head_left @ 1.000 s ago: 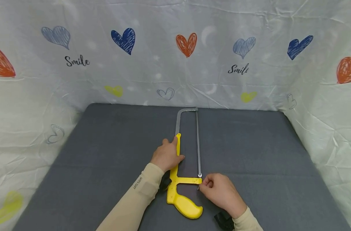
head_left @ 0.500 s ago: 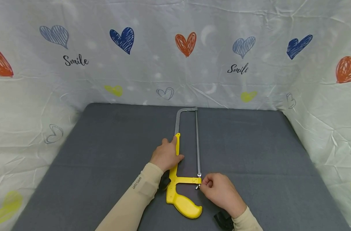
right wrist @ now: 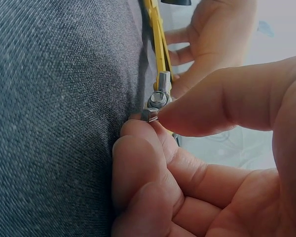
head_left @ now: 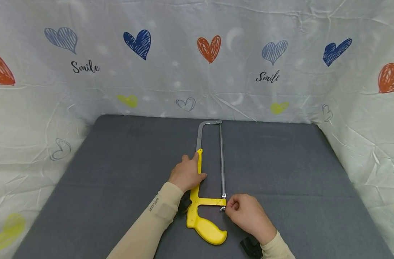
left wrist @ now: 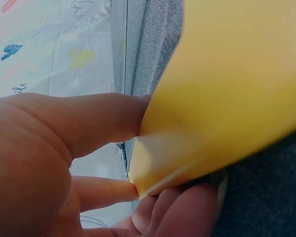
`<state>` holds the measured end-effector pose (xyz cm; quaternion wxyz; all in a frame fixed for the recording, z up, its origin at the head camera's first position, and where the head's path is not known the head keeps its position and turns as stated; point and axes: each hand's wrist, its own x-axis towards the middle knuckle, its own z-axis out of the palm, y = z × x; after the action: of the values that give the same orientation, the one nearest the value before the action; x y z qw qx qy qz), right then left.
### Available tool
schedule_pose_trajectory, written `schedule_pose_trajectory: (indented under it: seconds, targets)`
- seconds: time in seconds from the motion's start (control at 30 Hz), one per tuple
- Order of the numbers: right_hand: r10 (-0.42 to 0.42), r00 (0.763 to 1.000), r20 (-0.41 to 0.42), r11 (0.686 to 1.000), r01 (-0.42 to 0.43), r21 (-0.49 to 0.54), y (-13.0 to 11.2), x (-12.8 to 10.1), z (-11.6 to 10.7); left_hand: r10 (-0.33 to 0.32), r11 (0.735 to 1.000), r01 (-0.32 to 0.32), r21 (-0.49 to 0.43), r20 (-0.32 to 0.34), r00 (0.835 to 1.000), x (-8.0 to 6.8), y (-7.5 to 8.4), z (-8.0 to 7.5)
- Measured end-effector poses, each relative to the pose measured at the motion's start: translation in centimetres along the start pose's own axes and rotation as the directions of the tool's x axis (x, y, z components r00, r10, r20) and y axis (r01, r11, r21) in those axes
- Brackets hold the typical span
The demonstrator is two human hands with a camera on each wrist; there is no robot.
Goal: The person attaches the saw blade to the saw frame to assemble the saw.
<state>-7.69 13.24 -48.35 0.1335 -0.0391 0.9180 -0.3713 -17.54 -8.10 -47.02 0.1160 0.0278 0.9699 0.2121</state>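
Note:
A hacksaw (head_left: 211, 232) with a yellow handle and a silver front bow lies flat, its handle toward me and its blade (head_left: 222, 162) on the right side. My left hand (head_left: 185, 174) grips the yellow spine of the frame, thumb on the inner side and fingers along the outer side. At the near end of the blade, just behind the yellow crosspiece (head_left: 211, 202), sits a small metal wing nut (right wrist: 158, 97). My right hand (head_left: 248, 216) pinches one wing of it between thumb and curled forefinger.
Dark grey cloth (head_left: 281, 162) covers the table. A pale curtain (head_left: 171, 79) printed with hearts hangs along the back and both sides, close to the far tip of the saw.
The wing nut shows at a slightly different angle beside my right fingertips, as if turned a little. Both hands and the hacksaw stay in nearly the same place.

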Motion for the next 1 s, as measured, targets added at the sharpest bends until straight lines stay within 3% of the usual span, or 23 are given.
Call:
schedule_pose_trajectory:
  seconds: [0.6, 1.0]
  targets:
    - [0.005, 1.0, 0.014, 1.0, -0.005, 0.007, 0.09, 0.05, 0.02, 0.008, 1.0, -0.008, 0.006, -0.004, 1.0, 0.07, -0.04, 0.05]
    - [0.088, 0.996, -0.006, 0.996, -0.088, 0.018, -0.56, -0.04, 0.29, 0.002, 1.0, -0.002, 0.015, -0.002, 1.0, -0.02, 0.07, -0.07]
